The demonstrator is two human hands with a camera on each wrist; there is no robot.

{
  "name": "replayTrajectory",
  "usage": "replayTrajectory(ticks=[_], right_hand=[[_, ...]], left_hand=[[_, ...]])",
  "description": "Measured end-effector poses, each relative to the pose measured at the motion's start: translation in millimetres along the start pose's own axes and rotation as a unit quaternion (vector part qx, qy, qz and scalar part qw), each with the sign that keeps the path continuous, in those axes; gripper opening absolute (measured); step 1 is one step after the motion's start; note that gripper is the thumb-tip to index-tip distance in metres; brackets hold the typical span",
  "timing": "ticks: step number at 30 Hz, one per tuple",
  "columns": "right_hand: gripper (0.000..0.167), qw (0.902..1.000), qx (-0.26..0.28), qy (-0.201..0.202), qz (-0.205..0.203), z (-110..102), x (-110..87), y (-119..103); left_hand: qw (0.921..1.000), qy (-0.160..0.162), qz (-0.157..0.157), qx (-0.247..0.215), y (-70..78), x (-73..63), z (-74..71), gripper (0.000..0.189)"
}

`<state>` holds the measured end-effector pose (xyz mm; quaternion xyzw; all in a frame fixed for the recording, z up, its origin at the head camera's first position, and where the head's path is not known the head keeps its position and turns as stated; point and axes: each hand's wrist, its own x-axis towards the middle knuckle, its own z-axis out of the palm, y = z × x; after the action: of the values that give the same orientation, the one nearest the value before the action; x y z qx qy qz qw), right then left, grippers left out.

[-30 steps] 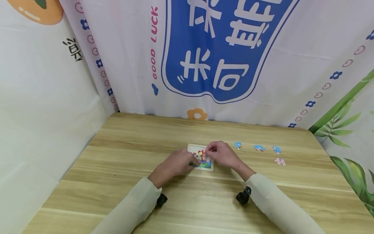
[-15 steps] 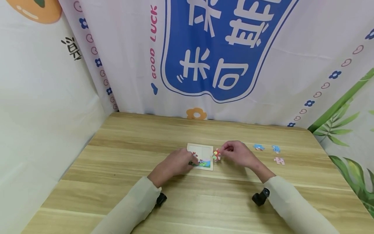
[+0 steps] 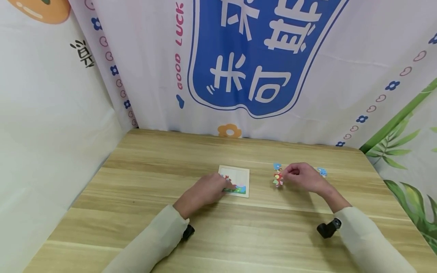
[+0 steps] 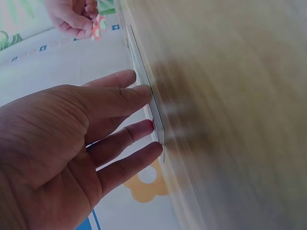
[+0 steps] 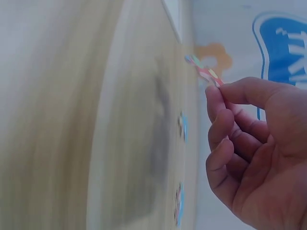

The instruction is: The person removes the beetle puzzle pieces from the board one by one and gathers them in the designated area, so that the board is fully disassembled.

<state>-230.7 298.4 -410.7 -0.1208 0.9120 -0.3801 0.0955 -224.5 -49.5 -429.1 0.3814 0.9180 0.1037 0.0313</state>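
Note:
Between the thumb and index fingertip of my right hand (image 3: pixel 303 176) is a red jigsaw puzzle piece (image 3: pixel 278 179) with yellow and green spots, pinched by its edge. The right wrist view has this puzzle piece (image 5: pixel 209 73) above the tabletop. My left hand (image 3: pixel 207 188) rests on the small, light-framed puzzle board (image 3: pixel 242 173), its fingertips and thumb tip touching it. Colourful pieces fill the board's lower part, while its upper right is bare and pale. From the left wrist, the board (image 4: pixel 152 103) appears nearly edge-on under the extended fingers (image 4: pixel 132 160).
A blue puzzle piece (image 3: pixel 277 166) lies just behind the held one, and another blue piece (image 3: pixel 322 172) lies right of my right hand. That hand hides part of the table there. White printed curtains (image 3: pixel 160 113) hang along the wooden table's (image 3: pixel 211 235) back and sides.
My right hand has lifted the red spotted puzzle piece off the board and carried it rightward, towards the loose pieces. My left hand stays on the board.

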Motion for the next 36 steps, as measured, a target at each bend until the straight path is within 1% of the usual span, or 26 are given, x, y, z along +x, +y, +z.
replayTrajectory(ticks=[3,6,9,12,18,23,28,36], right_hand=[[0.015,0.9999,-0.01,0.003,0.013,-8,-3.5,9],[0.016,0.9997,-0.014,0.003,0.021,-13,-6.8,16],[0.017,0.9997,-0.015,-0.001,0.02,-17,-10.5,21],[0.018,0.9997,-0.009,-0.009,0.021,-21,-13.6,25],[0.019,0.9988,-0.007,-0.025,0.041,-24,-15.8,35],[0.019,0.9981,-0.028,-0.032,0.044,-29,-16.4,45],[0.017,0.9975,-0.051,-0.026,0.041,-36,-18.9,54],[0.017,0.9954,-0.072,-0.01,0.063,-42,-20.2,62]], left_hand=[[0.9991,-0.007,0.006,0.042,1.8,0.8,1.4,0.04],[0.9955,-0.011,0.019,0.092,4.8,1.3,2.2,0.045],[0.9902,-0.01,0.034,0.135,8.3,1.3,2.4,0.043],[0.9863,-0.012,0.038,0.16,11.5,0.6,1.8,0.04],[0.9856,-0.013,0.035,0.165,15.2,-0.5,0.3,0.038],[0.9831,-0.004,0.042,0.178,17.5,-1.1,0.5,0.035],[0.9847,0.003,0.042,0.169,19.4,-1.7,0.7,0.034],[0.9847,0.003,0.049,0.167,19.2,-4.1,2.3,0.033]])
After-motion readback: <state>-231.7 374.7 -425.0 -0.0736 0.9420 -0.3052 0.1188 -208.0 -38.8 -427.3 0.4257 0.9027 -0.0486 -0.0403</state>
